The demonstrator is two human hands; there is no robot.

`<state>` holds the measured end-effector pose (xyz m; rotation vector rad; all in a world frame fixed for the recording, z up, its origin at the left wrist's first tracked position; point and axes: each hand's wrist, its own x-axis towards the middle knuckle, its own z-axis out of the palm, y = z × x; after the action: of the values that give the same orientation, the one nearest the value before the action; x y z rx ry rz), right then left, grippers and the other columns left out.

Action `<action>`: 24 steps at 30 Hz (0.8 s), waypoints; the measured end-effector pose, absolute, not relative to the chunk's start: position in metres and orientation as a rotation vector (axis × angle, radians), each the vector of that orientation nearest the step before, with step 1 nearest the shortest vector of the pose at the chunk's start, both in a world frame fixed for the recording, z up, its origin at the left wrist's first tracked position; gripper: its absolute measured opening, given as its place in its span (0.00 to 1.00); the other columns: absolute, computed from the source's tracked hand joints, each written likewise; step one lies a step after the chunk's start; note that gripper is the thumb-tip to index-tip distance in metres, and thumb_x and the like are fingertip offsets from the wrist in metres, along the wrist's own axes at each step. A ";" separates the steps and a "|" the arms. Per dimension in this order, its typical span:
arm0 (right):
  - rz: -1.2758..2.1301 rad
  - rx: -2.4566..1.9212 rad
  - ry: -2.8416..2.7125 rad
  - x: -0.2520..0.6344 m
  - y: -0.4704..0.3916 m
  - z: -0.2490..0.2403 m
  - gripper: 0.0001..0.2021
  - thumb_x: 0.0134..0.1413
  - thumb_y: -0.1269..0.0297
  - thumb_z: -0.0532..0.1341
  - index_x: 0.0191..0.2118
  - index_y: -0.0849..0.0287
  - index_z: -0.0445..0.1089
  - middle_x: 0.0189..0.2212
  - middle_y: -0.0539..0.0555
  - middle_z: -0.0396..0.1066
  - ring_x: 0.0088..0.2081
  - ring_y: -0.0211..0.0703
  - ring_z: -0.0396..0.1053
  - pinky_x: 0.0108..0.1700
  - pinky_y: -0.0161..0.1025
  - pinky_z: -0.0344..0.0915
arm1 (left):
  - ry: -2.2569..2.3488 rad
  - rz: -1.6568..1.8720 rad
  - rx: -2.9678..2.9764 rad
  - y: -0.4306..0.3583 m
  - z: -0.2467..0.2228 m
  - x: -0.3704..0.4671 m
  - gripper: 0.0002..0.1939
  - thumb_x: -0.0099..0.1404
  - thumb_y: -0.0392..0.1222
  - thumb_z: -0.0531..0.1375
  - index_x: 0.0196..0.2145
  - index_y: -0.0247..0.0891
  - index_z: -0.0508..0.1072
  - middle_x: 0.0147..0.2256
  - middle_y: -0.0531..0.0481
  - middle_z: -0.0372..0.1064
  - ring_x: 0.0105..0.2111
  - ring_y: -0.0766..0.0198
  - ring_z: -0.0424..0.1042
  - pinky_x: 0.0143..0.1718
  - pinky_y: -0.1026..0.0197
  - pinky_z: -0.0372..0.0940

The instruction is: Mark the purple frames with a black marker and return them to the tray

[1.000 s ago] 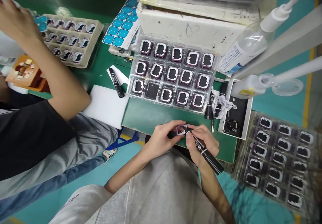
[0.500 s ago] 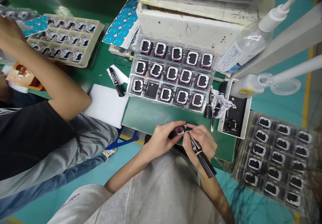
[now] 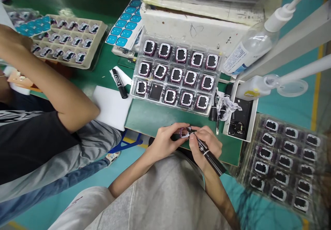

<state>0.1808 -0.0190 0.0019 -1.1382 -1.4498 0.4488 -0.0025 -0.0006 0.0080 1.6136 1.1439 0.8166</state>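
Note:
Between thumb and fingers my left hand [image 3: 165, 140] pinches a small purple-and-white frame [image 3: 184, 132] near the table's front edge. A black marker [image 3: 207, 151] is gripped in my right hand [image 3: 207, 142], its tip touching or very close to the frame's right side. Just beyond my hands lies a clear plastic tray [image 3: 165, 103] of similar frames in three rows. One pocket [image 3: 156, 92] in its front row holds no frame. A second black marker [image 3: 119, 83] lies on white paper left of the tray.
At left, a person's arm [image 3: 59, 82] reaches over a beige tray [image 3: 99, 39]. Blue stickers [image 3: 126, 23] lie behind. On the right are a white box [image 3: 254, 119], a crumpled tissue [image 3: 230, 105], bottles [image 3: 261, 40] and another filled tray [image 3: 274, 161].
The frame in my left hand has turned slightly, and the marker has shifted a little with my right hand. The other person's arm has moved right.

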 end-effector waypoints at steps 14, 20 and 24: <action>0.402 -1.113 -1.524 0.180 -0.022 0.000 0.11 0.61 0.73 0.68 0.46 0.49 0.77 0.29 0.44 0.73 0.31 0.42 0.75 0.45 0.52 0.92 | 1.186 0.766 1.586 0.000 0.013 0.000 0.16 0.76 0.43 0.71 0.60 0.43 0.84 0.49 0.47 0.90 0.43 0.53 0.90 0.49 0.57 0.84; 0.373 -1.143 -1.510 0.180 -0.023 -0.003 0.12 0.60 0.73 0.69 0.45 0.49 0.77 0.29 0.44 0.75 0.33 0.44 0.78 0.43 0.51 0.91 | 1.174 0.793 1.592 0.001 0.014 0.000 0.16 0.75 0.43 0.71 0.59 0.45 0.84 0.49 0.48 0.90 0.43 0.53 0.90 0.49 0.57 0.84; 0.373 -1.115 -1.518 0.180 -0.021 -0.001 0.11 0.59 0.74 0.70 0.44 0.49 0.76 0.29 0.43 0.75 0.31 0.41 0.77 0.44 0.50 0.92 | 1.180 0.783 1.570 0.001 0.014 0.000 0.17 0.75 0.41 0.72 0.59 0.43 0.83 0.49 0.48 0.90 0.44 0.55 0.90 0.50 0.58 0.83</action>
<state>0.1796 -0.0211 -0.0006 -1.1151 -1.5182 0.3731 -0.0004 0.0012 0.0136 1.5698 1.1802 0.7825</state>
